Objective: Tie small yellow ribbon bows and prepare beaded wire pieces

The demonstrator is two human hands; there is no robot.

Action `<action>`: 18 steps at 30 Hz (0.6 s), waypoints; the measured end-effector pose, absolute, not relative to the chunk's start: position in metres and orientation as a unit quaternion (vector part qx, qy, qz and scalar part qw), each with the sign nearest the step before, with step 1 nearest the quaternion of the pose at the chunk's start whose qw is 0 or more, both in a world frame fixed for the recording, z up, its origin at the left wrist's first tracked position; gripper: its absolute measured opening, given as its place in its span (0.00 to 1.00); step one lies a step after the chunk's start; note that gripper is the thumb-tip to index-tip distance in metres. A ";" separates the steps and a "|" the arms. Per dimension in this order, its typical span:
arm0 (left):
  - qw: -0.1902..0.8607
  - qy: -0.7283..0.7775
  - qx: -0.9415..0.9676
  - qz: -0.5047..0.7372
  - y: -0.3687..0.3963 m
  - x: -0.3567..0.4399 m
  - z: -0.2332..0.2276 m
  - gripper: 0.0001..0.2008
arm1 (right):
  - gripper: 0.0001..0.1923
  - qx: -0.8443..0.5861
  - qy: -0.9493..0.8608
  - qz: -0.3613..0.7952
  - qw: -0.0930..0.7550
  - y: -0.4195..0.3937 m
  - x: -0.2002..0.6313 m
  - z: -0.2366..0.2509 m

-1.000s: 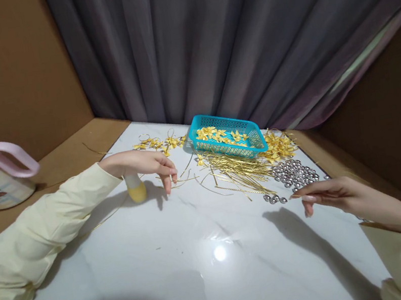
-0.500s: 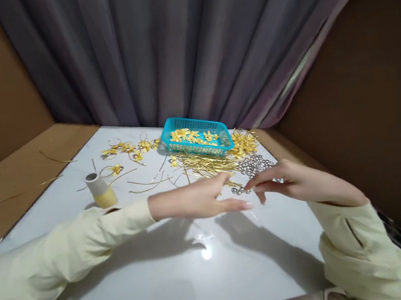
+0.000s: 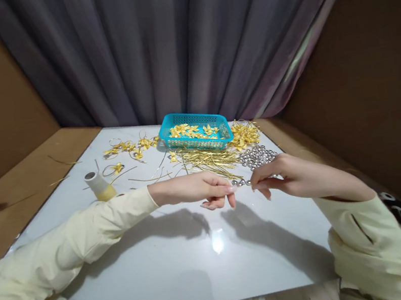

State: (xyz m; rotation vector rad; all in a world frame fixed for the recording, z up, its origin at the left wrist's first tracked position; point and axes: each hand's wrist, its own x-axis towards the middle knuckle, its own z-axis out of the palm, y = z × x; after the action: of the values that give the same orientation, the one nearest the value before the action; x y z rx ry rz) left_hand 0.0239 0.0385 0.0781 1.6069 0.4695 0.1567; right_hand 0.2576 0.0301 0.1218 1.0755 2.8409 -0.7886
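— White tabletop (image 3: 189,264), what's at the fingertips?
— Silver beads (image 3: 242,182), a short row between both hands.
— Grip?
— Left hand (image 3: 207,190) and right hand (image 3: 282,177) both pinch its ends, fingers together; whether a wire joins the beads is too small to tell.

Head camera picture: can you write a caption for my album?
Two hands, left hand and right hand, meet over silver beads beside gold pins and a blue basket.

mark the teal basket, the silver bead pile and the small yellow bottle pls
teal basket (image 3: 199,142): head view, on its front mesh wall.
silver bead pile (image 3: 257,156): head view, middle of the heap.
small yellow bottle (image 3: 97,185): head view, on its pale upper body.
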 end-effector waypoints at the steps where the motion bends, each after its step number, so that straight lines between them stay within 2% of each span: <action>1: 0.672 0.215 0.706 0.064 0.041 0.017 0.079 0.16 | 0.13 0.351 0.901 -0.253 0.002 0.032 0.260 0.120; 5: 0.641 0.310 0.699 0.065 0.044 -0.020 0.082 0.13 | 0.14 0.377 0.890 -0.256 0.011 0.042 0.268 0.113; 8: 0.572 0.392 0.715 0.085 0.038 -0.055 0.077 0.14 | 0.14 0.383 0.886 -0.262 0.016 0.047 0.273 0.106; 12: 0.372 0.463 0.795 0.126 0.021 -0.099 0.056 0.15 | 0.14 0.391 0.880 -0.271 0.007 0.052 0.277 0.095; 13: 0.303 0.462 0.823 0.135 0.016 -0.108 0.050 0.16 | 0.14 0.393 0.878 -0.272 0.009 0.053 0.278 0.092; 18: 0.093 0.459 0.865 0.181 -0.007 -0.134 0.026 0.14 | 0.17 0.415 0.865 -0.283 0.021 0.059 0.280 0.080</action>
State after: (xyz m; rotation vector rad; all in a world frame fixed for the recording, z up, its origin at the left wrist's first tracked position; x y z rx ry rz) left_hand -0.1339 -0.0074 0.0259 2.5663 1.3636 0.5364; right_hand 0.2800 0.0588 0.0803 1.2860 2.6812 -0.8765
